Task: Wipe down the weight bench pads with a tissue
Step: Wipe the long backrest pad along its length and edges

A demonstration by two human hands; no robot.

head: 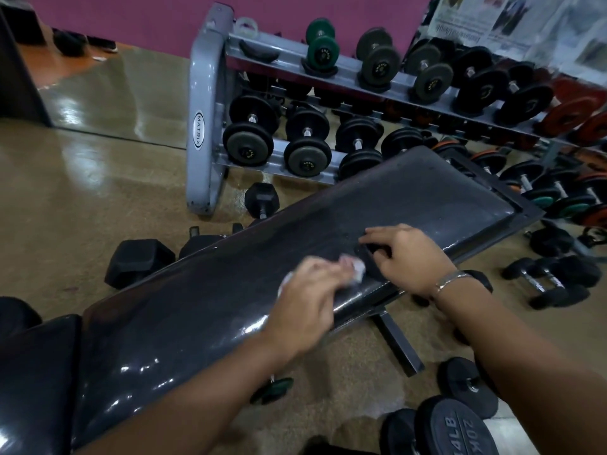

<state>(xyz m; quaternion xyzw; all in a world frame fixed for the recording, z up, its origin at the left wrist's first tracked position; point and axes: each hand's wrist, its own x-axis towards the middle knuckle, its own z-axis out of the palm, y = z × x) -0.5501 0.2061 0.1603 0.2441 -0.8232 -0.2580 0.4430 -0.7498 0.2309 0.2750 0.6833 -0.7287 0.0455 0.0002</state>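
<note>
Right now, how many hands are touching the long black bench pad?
2. The left hand presses a white tissue on the bench pad near its middle. The right hand rests on the pad right beside it, toward the far end. No others show.

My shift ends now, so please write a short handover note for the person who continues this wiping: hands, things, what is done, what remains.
Left hand: grips the crumpled tissue, pressing it on the long back pad, mid-length, near edge.
Right hand: rests on the same pad over a dark thing; a grip cannot be told.
Done: wiping in progress; the wiped area cannot be told.
Remaining: probably the pad's far end and the seat pad.
</note>
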